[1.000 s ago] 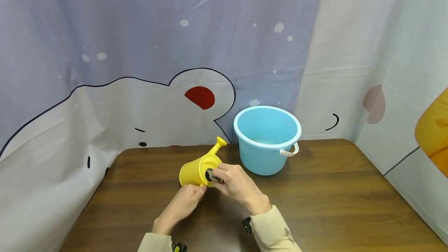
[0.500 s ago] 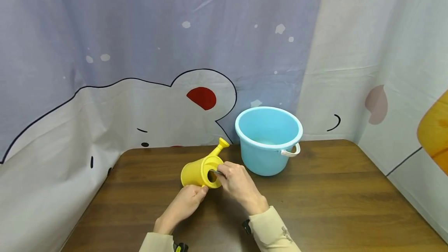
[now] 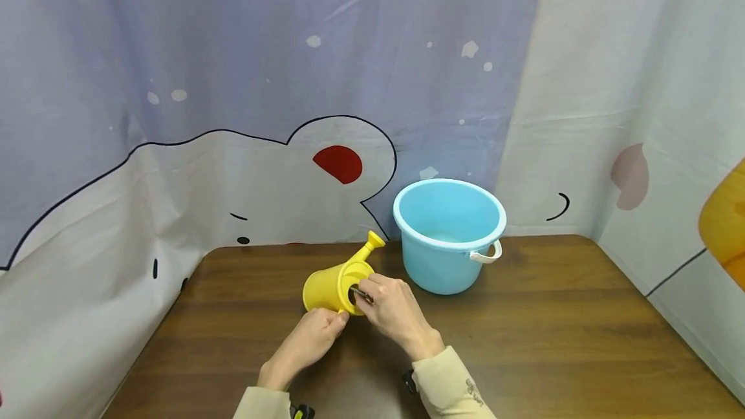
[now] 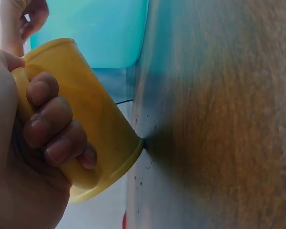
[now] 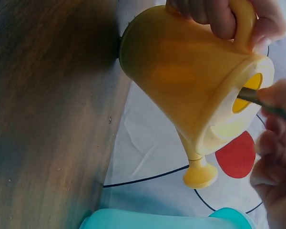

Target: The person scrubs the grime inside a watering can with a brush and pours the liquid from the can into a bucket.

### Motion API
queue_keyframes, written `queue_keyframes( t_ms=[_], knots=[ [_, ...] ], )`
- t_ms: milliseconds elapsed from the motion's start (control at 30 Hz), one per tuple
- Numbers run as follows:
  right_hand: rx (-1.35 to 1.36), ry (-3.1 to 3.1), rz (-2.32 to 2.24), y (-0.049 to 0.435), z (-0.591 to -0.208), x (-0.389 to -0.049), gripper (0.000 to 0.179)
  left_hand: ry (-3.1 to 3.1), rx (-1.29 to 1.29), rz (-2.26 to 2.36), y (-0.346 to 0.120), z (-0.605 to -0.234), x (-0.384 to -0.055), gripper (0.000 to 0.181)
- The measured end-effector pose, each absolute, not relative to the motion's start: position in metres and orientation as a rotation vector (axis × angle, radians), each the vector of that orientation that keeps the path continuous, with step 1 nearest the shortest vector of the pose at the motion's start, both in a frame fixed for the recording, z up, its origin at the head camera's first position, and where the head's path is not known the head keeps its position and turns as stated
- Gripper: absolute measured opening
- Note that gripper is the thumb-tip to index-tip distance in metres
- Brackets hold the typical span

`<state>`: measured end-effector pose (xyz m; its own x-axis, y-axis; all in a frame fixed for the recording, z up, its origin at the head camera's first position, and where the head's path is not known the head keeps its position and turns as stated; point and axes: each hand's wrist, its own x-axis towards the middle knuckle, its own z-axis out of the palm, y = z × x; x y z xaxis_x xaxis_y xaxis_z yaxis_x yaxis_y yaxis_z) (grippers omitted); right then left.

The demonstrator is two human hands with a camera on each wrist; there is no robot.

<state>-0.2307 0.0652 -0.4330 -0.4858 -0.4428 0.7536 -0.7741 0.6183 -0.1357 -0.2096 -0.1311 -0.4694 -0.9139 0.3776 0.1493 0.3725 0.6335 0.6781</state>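
Observation:
A yellow watering can [image 3: 323, 288] leans over on the table, its top opening tipped toward the right hand. In the left wrist view, the rim of its base meets the tabletop. The left hand [image 3: 308, 340] has its fingers wrapped round the can's handle [image 4: 78, 174]. At the opening, the right hand [image 3: 397, 314] pinches a thin, dark grey-green tool [image 5: 250, 95] between thumb and fingers. The tool's far end goes into the can's round hole and is hidden inside; its kind I cannot tell. The can's spout [image 5: 199, 175] points toward the bucket.
Right behind the can stands a light blue bucket [image 3: 442, 267] with a white handle [image 3: 485, 254]. Both are on a brown wooden table [image 3: 553, 328]. A printed curtain [image 3: 262, 83] hangs along the table's back edge and at both sides.
The right hand has shifted slightly at the can's opening, and the tool's angle in the hole has changed. The left hand keeps its hold on the handle. The whole view has drifted a little.

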Motion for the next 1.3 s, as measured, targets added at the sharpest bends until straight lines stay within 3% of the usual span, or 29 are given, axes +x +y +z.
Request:
queue_keyframes(
  t_ms=[567,1300],
  knots=[
    [1.104,-1.994,0.649,0.068,-0.421,-0.228,0.023,2.838,0.649,1.213,-0.134,-0.471,-0.210,0.057],
    [0.964,-2.209,0.618,0.069,-0.436,-0.235,0.025,2.810,0.589,1.204,-0.132,-0.470,-0.210,0.058]
  ],
)
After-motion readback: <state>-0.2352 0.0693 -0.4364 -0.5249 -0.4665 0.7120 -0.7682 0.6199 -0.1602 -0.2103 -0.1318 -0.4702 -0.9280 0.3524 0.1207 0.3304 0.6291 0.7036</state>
